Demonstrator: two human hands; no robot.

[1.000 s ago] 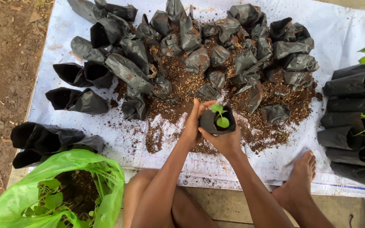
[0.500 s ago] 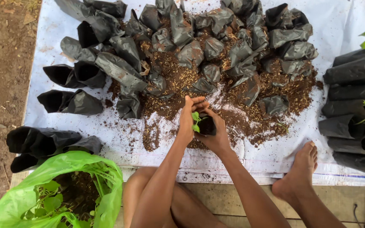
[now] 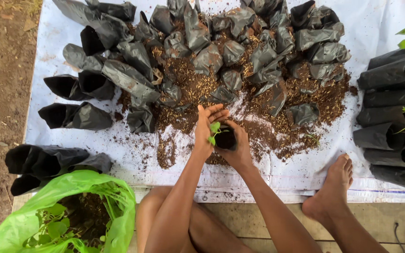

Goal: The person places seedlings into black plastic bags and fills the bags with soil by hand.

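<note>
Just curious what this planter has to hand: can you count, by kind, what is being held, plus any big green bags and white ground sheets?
Small black bag, held: 1
Seedling in it: 1
Green plastic bag: 1
White sheet: 1
Total: 4

Your single head camera looks steeply down from above your seated body. It faces forward across the white sheet (image 3: 277, 180), framing your forearms closely.

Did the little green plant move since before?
Yes. The seedling leaned over to the left side of the small black bag, toward the left hand; the bag stayed by the same soil pile.
</note>
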